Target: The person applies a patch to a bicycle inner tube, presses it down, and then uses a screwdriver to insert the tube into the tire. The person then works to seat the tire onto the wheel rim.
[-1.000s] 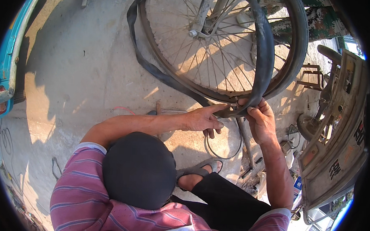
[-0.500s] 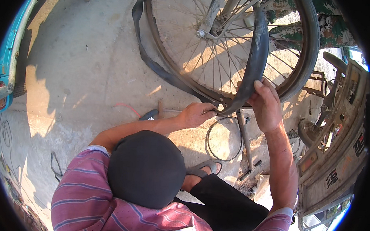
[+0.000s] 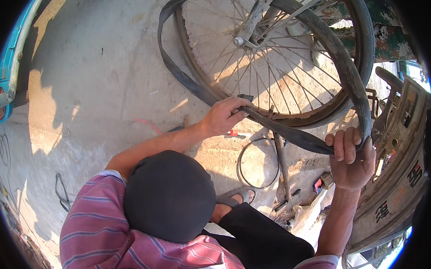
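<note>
A long black inner tube (image 3: 292, 133) hangs loose around a spoked bicycle wheel (image 3: 305, 121), looping past its left side and over its upper part. My left hand (image 3: 225, 116) pinches the tube at the wheel's near edge, with a short dark piece sticking up beside the fingertips. Further right, my right hand (image 3: 351, 157) has its fingers curled round the tube where it bends upward. Between the hands the tube looks flat and slightly slack. The wheel's tyre (image 3: 367, 45) shows on its right side, and the hub (image 3: 238, 41) sits behind the spokes.
Below the wheel, a thin dark hoop (image 3: 240, 162) lies on the concrete floor beside a metal bar (image 3: 282, 168). A worn vehicle panel (image 3: 391, 195) stands close to my right arm. At the far left is a blue vehicle (image 3: 7, 72). A pink cord (image 3: 146, 123) lies near my left forearm.
My right hand has moved right and down, drawing the tube out past the wheel's edge. My left hand has risen slightly. The tube now arcs across the wheel's upper part.
</note>
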Tool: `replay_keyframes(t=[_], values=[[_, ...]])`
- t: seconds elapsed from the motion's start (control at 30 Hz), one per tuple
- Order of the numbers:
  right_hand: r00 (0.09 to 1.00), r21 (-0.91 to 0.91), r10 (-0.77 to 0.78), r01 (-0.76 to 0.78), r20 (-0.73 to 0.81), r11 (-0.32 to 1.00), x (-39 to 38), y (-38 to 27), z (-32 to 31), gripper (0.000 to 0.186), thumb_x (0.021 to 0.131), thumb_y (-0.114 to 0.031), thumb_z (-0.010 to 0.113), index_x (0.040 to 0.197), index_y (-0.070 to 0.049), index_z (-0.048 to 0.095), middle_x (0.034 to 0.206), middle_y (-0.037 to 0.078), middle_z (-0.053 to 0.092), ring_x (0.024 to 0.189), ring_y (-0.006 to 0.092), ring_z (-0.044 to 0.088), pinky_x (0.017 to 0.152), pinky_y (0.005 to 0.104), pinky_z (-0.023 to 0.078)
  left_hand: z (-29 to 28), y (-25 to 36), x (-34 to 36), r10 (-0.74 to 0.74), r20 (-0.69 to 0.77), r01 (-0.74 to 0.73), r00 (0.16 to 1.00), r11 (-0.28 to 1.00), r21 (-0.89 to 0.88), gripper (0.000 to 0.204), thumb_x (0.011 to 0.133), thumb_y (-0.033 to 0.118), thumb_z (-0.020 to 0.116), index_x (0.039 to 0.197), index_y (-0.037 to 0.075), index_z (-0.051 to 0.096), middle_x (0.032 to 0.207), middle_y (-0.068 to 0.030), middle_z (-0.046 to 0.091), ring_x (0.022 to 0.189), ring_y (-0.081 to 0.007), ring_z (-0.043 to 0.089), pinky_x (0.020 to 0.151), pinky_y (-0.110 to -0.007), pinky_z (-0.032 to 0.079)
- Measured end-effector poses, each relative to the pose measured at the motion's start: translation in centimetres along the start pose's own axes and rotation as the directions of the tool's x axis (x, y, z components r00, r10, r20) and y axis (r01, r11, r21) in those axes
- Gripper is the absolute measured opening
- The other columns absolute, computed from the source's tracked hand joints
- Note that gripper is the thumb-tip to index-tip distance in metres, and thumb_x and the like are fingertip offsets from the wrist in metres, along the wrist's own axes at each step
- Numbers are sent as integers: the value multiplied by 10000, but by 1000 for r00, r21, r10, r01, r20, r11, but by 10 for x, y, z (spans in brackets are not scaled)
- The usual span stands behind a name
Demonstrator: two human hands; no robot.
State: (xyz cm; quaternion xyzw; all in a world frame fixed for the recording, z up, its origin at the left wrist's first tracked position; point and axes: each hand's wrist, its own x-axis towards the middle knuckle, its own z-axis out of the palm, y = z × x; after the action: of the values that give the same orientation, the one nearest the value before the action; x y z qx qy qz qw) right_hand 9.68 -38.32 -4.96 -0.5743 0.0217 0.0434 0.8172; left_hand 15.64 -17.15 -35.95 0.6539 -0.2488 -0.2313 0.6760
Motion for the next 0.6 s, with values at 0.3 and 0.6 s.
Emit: replay_keyframes(t=[0.3,0.6], values=[[939,-621,-22,-209,-343,755,-20,18,-25,226,1056,-132,593,1196,5,706,1058,64,763,1029,113,661,995,313,486,7,27,-4,-317,196,276,928,938,211,638,942,157,684,1542,90,478,944,-175,755,796,-273,730,740,-414,558],[925,-732,-56,-259,-375,630,12,11,-18,203,1053,-122,627,1198,-11,715,1019,-5,735,956,51,609,928,255,476,58,9,-11,-346,310,401,885,907,-131,363,1036,134,660,1359,-24,609,911,-101,730,890,-135,705,772,-299,564]])
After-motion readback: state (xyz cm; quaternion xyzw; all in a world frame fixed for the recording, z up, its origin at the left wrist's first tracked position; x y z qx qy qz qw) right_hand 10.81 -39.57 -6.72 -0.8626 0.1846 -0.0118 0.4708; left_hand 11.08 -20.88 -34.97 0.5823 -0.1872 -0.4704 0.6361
